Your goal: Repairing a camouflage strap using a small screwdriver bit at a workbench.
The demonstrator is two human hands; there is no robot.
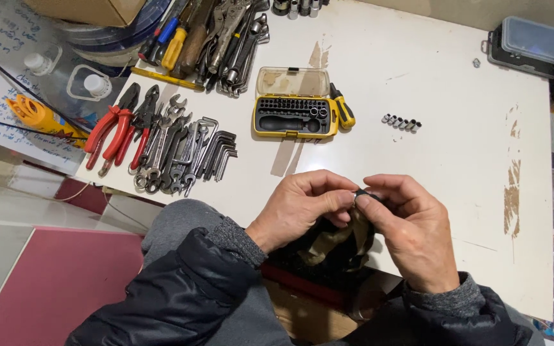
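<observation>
Small black part (360, 193) pinched between left hand (302, 208), right hand (411, 230) fingertips.

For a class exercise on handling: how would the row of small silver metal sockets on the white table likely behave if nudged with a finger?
The row of small silver metal sockets looks loose, so a nudge would probably scatter it. Being short cylinders lying on the smooth white table, they seem apt to roll. As metal, they are likely stiff and fairly heavy for their size.
</observation>
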